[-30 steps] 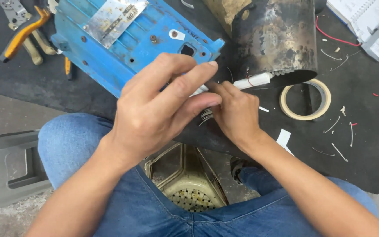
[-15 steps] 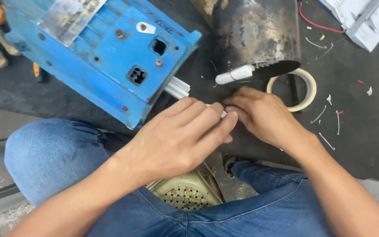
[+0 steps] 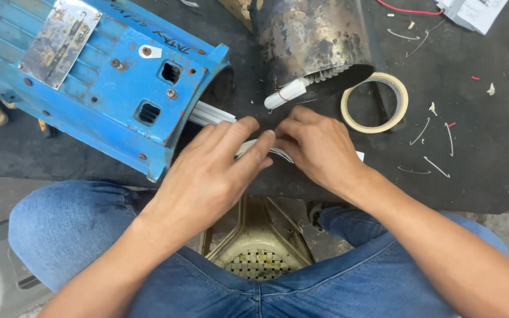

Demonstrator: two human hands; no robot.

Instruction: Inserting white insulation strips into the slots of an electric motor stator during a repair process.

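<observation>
1. A blue motor housing (image 3: 101, 76) is seen lying on its side on a dark mat (image 3: 478, 176), its open end turned toward the person.
2. A bundle of white strips (image 3: 210, 113) is seen projecting from that open end. Its long axis runs from the housing at upper left down toward the lower right, where it passes under both hands.
3. The left hand (image 3: 213, 171) is laid over the strips, fingers extended and pressed down on them rather than curled shut; the underside of the grasp is hidden.
4. The right hand (image 3: 319, 147) meets the left at the fingertips, where the strips appear pinched between thumb and fingers; the exact closure cannot be told.
5. The left hand is the nearer to the housing mouth; the right lies at the far, free end of the strips.
6. A tarnished metal cylinder (image 3: 313, 41) with a white sleeved lead (image 3: 287, 94) is noted just beyond the hands, and a roll of masking tape (image 3: 375, 101) beside it, well apart from either grip.
</observation>
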